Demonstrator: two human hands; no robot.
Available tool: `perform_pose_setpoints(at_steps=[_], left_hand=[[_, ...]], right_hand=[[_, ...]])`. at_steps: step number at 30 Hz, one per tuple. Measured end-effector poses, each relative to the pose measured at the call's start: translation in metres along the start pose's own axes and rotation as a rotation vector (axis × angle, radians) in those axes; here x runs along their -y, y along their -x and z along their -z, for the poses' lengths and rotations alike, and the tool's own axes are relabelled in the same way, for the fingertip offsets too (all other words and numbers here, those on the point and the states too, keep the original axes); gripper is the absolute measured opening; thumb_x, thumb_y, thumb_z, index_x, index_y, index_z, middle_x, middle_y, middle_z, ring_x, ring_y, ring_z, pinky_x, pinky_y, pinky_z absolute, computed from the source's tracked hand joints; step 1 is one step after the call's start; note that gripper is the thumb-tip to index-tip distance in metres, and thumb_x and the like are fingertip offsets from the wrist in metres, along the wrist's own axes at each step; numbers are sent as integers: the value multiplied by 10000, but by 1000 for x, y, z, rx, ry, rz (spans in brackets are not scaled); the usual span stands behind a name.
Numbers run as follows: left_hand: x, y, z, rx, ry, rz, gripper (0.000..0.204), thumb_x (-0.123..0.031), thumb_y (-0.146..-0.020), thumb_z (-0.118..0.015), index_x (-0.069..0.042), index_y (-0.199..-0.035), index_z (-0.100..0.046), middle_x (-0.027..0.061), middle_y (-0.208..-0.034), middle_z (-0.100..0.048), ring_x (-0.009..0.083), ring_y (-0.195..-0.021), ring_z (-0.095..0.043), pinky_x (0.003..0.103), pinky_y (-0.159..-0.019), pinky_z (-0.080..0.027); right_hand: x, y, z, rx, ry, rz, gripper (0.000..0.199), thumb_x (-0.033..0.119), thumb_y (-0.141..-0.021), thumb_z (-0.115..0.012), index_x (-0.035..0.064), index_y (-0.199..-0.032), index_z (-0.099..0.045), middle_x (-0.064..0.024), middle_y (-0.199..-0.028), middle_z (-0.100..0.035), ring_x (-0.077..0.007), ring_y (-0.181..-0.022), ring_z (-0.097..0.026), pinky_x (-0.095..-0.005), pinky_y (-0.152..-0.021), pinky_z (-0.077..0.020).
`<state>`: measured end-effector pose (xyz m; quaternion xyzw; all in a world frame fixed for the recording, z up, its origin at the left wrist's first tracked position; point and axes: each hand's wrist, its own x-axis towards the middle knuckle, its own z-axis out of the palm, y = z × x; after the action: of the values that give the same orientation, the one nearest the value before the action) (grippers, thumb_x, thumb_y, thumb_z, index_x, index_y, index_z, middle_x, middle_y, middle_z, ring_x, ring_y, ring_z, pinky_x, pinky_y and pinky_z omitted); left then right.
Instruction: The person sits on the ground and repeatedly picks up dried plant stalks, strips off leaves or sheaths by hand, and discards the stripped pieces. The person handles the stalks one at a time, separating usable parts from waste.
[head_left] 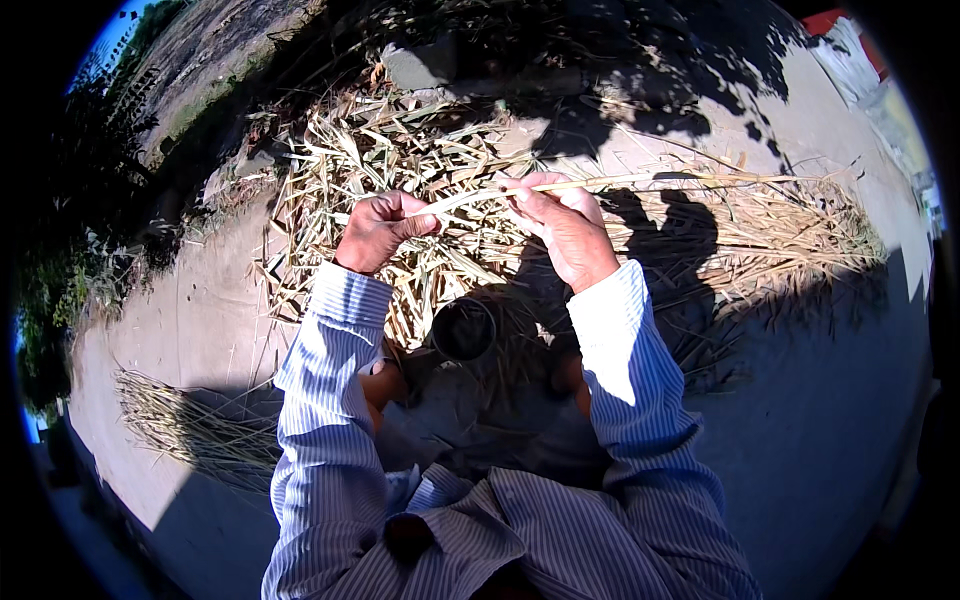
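A long, pale dry plant stalk (pixel 465 201) runs between my two hands and tapers off to the right past them. My left hand (pixel 378 236) pinches its left end between thumb and fingers. Farther along, my right hand (pixel 568 228) grips the stalk with the thumb laid against it. Beneath both hands spreads a loose pile of dry straw-like strips (pixel 345 165). A dark, round, open-topped container (pixel 463 329) stands between my feet, its inside too dark to make out.
On the right lies a large heap of dry stalks (pixel 800 240), partly in my shadow. A smaller bundle of thin stalks (pixel 190 425) rests on the concrete at the left. A stone block (pixel 420 64) sits behind the pile. Dark bushes (pixel 60 240) line the left side.
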<state>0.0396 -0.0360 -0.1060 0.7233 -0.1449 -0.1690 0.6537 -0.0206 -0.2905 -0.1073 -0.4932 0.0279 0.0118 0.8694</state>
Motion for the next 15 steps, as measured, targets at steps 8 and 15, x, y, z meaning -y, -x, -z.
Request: perform_pose_setpoints(at_steps=[8, 15], left_hand=[[40, 8, 88, -495, -1430, -107, 408, -405, -910, -555, -7, -903, -646, 121, -796, -681, 264, -689, -632, 428, -773, -462], [-8, 4, -2, -255, -1192, -679, 351, -277, -829, -629, -28, -1075, -613, 112, -857, -645, 290, -865, -566, 386, -748, -401]], right_hand=[[12, -2, 10, -93, 134, 14, 276, 175, -876, -658, 16, -1063, -531, -189, -1114, -623, -251, -1025, -617, -356, -923, -464], [-20, -9, -23, -96, 116, -87, 297, 210, -886, -659, 13, -1071, -535, -119, -1006, -644, -209, -936, -643, -314, -817, -485]])
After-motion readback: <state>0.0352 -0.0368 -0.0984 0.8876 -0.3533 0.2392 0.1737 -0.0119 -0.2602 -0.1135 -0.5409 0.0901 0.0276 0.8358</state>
